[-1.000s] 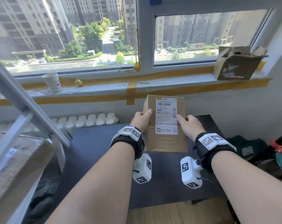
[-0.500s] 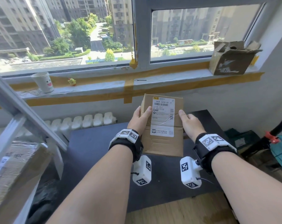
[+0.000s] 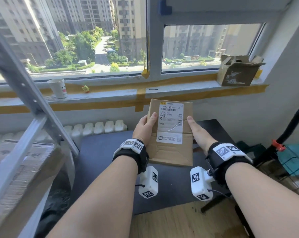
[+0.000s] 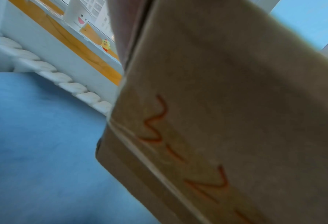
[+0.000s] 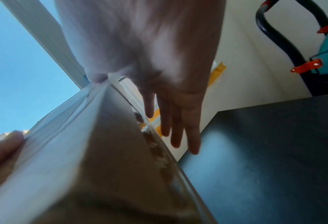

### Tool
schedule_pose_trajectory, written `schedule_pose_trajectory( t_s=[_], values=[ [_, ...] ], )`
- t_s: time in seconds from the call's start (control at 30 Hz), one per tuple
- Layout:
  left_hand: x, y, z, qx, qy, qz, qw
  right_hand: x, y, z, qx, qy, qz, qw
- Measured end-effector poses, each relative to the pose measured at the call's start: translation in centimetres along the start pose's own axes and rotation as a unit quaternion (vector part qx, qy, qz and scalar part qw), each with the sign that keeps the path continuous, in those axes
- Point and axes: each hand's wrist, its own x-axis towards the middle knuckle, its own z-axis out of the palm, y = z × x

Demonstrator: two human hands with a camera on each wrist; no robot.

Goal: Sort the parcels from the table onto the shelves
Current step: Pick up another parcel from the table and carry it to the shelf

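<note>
- Since the earlier head frames, the parcel (image 3: pixel 170 133) had been drawn slightly closer to the person and sat a little lower against the wall; both hands had kept their places on its sides.
- Left hand (image 3: pixel 144 127) grasped the parcel's left edge, thumb curled over the front face.
- Right hand (image 3: pixel 199 133) clasped the right edge, thumb on the front; the right wrist view showed its fingers (image 5: pixel 175 119) lying straight along the back.
- Parcel was held upright in the air above the dark table (image 3: pixel 100 155), clear of its surface, label facing the wearer.
- Step in hand, by judgement: reading the label to decide the destination shelf. Next move would call for turning left toward the shelf frame (image 3: pixel 25 93), where a large carton (image 3: pixel 21 170) already lay, and setting the parcel down flat.
- White shipping label (image 3: pixel 170 123) read "380A G058-06 J1" above a barcode, with "G058" lower down; the smaller print was illegible.
- Left wrist view showed orange handwritten marks (image 4: pixel 184 153) on the cardboard; they could not be read with confidence.
</note>
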Motion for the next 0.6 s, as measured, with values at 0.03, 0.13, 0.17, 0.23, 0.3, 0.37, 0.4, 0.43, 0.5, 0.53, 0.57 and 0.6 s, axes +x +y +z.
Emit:
schedule_pose_trajectory(
  t_s=[0.03,0.13,0.17,0.23,0.3,0.37,0.4,0.43,0.5,0.53,0.57,0.6],
  values=[
    [-1.4,0.0,-0.1,0.002,0.004,0.003,1.000,-1.1,0.3,0.0,0.012,-0.015,0.015,1.000],
    [-5.6,-0.8,-0.5,0.002,0.018,0.005,1.000,-4.7,1.9,-0.1,0.023,-0.035,0.023,0.999],
    [-7.5,-0.9,-0.6,-0.002,0.023,0.002,1.000,-6.1,2.5,0.0,0.020,-0.037,0.021,0.999],
    [-11.2,-1.2,-0.6,-0.017,0.028,0.006,0.999,-9.1,3.7,0.2,0.013,-0.039,0.014,0.999],
    [-14.4,-1.6,-0.7,-0.023,0.026,0.009,0.999,-12.0,4.8,0.4,0.005,-0.048,0.018,0.999],
    [-17.3,-1.8,-1.1,-0.032,0.027,-0.001,0.999,-14.6,5.6,0.7,0.004,-0.058,0.020,0.998],
    [-18.7,-1.8,-1.5,-0.032,0.026,-0.001,0.999,-15.7,5.8,0.9,0.005,-0.062,0.021,0.998],
    [-20.1,-1.7,-1.9,-0.031,0.027,-0.001,0.999,-16.7,5.9,1.2,0.007,-0.065,0.022,0.998],
    [-22.4,-1.6,-3.0,-0.034,0.038,-0.002,0.999,-18.6,5.9,1.8,0.010,-0.075,0.019,0.997],
    [-23.3,-1.6,-3.6,-0.031,0.044,0.000,0.999,-19.7,5.7,2.3,0.015,-0.080,0.015,0.997],
    [-24.4,-1.6,-4.2,-0.034,0.050,0.001,0.998,-20.7,5.5,2.7,0.020,-0.082,0.011,0.996],
    [-25.4,-1.7,-4.7,-0.037,0.055,0.001,0.998,-21.8,5.4,3.2,0.025,-0.084,0.002,0.996]
  ],
)
